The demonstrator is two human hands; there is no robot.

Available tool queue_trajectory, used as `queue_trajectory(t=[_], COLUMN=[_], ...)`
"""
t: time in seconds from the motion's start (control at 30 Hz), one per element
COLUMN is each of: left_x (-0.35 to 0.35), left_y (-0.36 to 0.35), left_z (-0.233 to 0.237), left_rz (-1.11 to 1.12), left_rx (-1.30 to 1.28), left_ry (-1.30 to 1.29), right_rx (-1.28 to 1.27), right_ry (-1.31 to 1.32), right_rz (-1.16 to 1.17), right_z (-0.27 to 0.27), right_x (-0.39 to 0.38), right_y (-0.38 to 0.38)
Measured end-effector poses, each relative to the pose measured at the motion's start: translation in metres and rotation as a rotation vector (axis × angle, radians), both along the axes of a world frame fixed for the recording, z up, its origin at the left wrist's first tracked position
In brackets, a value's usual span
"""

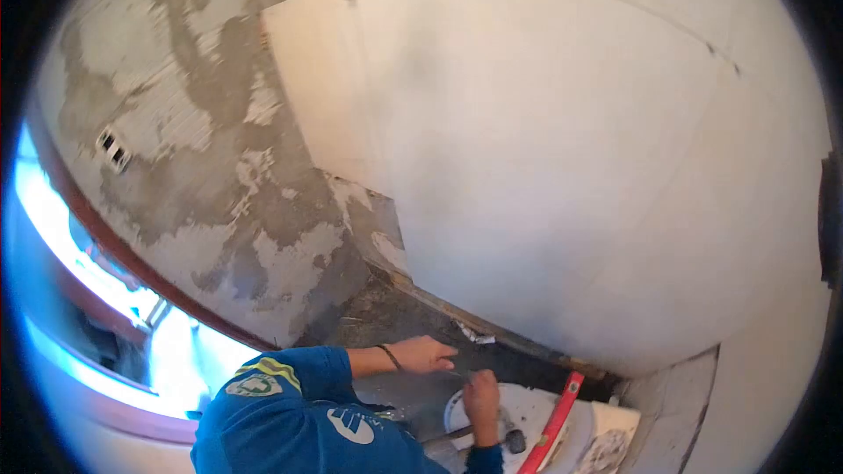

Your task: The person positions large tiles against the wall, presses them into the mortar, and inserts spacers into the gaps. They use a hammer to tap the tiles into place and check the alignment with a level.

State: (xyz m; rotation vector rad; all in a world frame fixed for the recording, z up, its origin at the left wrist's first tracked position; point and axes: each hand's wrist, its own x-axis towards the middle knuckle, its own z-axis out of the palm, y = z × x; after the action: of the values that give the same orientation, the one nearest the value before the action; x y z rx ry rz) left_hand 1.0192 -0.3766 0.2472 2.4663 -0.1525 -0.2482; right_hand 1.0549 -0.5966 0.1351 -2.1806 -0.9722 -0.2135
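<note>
My left hand (426,355), with a dark band on its wrist, reaches out at the lower middle of the head view. Its fingers are held together. Close by, to its right and slightly lower, my right hand (480,399) is closed with its fingers curled in. A thin, pale, thread-like thing (457,375) seems to run between the two hands; its kind is too small to tell. Under my right hand is a rounded white surface (518,399). A tool with a dark, mallet-like head (515,441) lies on it, beside a red spirit level (555,421).
Large pale panels (544,140) cover the wall ahead, ending above a dark, rough strip of floor (369,316). The left wall (219,123) has patchy grey plaster and a socket box (114,149). A bright opening (176,360) lies at lower left. A stained white piece (610,439) stands beyond the level.
</note>
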Motion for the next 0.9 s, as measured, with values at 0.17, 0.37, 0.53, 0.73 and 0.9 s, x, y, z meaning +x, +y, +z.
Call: queue_trajectory(t=[0.17,0.37,0.53,0.73,0.9], left_x=[-0.023,-0.025,-0.028,-0.016,-0.008], left_y=[0.042,0.112,0.186,0.261,0.307], left_z=[0.006,0.007,-0.042,-0.069,-0.066], left_rz=[0.147,0.477,0.384,0.157,-0.232], left_rx=[-0.031,-0.322,-0.981,-0.948,-0.393], left_ry=[0.011,0.197,0.345,0.302,-0.013], right_rx=[0.108,0.108,-0.033,-0.014,-0.022], right_ry=[0.115,-0.113,-0.064,0.095,0.159], right_rz=[-0.115,-0.208,-0.379,-0.624,-0.555], right_z=[0.084,0.094,0.085,0.105,0.116], right_x=[0.000,-0.026,-0.052,-0.081,-0.075], right_y=[0.096,0.193,0.269,0.354,0.361])
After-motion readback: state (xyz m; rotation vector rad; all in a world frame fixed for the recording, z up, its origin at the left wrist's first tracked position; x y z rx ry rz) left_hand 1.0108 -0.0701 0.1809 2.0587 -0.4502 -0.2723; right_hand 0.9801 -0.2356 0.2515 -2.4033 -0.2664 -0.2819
